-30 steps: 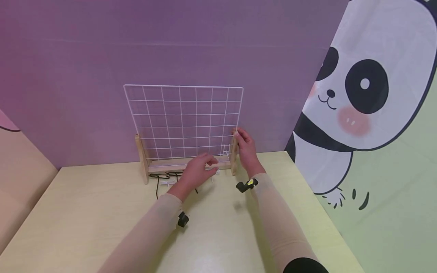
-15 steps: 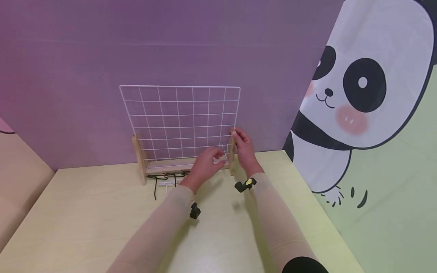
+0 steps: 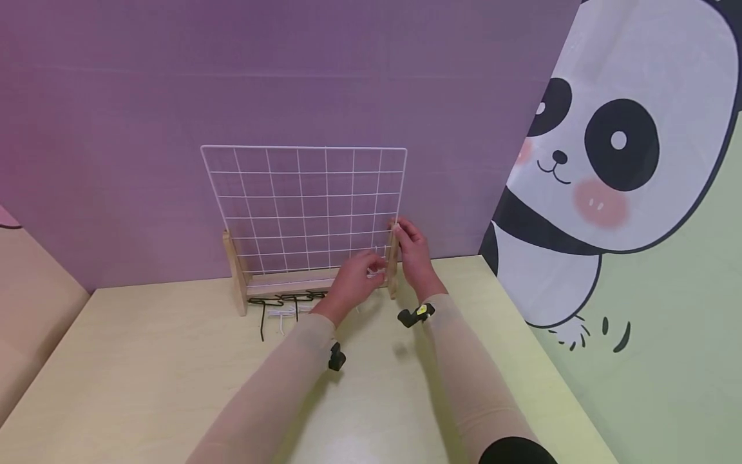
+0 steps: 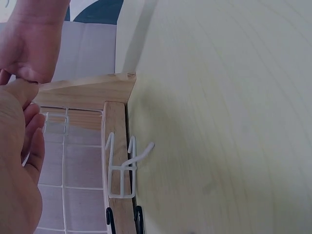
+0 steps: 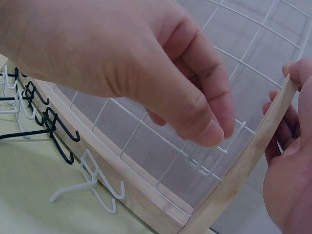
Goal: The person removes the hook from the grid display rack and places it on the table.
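Note:
A white wire grid panel (image 3: 313, 193) stands upright in a wooden stand with a post on each side. My left hand (image 3: 355, 283) is at the panel's lower right corner. There its thumb and fingertips pinch a white wire hook (image 5: 202, 168) that sits against the grid; the fingers partly cover it. My right hand (image 3: 416, 258) grips the top of the right wooden post (image 5: 243, 163), thumb in front and fingers behind. Another white hook (image 5: 92, 183) leans at the stand's wooden base bar (image 4: 115, 131), just below the left hand.
Several black hooks (image 3: 263, 303) and white hooks (image 3: 282, 312) lie in a row on the table (image 3: 145, 361) before the stand. The left post (image 3: 234, 274) rises beside them. A purple wall panel (image 3: 145, 161) is close behind the grid.
My left hand has moved right, from in front of the base bar to the white hook at the grid's lower right corner. The right hand has kept its hold on the post.

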Demonstrator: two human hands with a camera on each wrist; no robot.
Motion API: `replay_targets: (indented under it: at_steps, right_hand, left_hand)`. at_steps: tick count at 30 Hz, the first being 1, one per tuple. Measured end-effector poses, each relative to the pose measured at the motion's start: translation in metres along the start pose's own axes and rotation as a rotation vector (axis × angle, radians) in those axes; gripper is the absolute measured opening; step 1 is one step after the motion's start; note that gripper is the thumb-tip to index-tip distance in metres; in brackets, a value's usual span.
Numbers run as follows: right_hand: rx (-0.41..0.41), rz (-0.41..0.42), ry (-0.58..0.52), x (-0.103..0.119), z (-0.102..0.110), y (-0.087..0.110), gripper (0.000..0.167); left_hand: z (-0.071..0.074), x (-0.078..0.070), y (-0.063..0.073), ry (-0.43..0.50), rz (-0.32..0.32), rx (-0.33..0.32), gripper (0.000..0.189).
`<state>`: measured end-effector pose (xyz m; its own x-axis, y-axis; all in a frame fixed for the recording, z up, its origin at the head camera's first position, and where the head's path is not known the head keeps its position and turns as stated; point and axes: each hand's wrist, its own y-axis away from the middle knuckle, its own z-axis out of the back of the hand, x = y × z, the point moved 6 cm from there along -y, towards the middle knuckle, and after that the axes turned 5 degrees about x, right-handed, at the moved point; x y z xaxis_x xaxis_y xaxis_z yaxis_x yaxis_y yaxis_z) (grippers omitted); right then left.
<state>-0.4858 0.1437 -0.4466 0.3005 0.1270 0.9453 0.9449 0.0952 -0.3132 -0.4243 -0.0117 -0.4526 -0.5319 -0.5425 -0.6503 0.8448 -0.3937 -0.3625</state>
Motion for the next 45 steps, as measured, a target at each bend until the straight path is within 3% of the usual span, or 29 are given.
replay_targets:
  at_steps: [21,33,45]
  right_hand:
    - [-0.001,-0.005,-0.010,0.003,0.000,0.002,0.038]
    - [-0.011,-0.008,0.002,0.004,0.000,0.005,0.038]
    - [-0.003,0.006,0.020,0.008,0.000,0.007,0.039]
  left_hand:
    - [-0.004,0.003,-0.001,0.030,0.025,-0.105,0.010]
    - [-0.002,-0.001,0.001,-0.045,-0.015,-0.124,0.009]
    - [0.010,-0.013,0.004,-0.107,-0.043,-0.179,0.011]
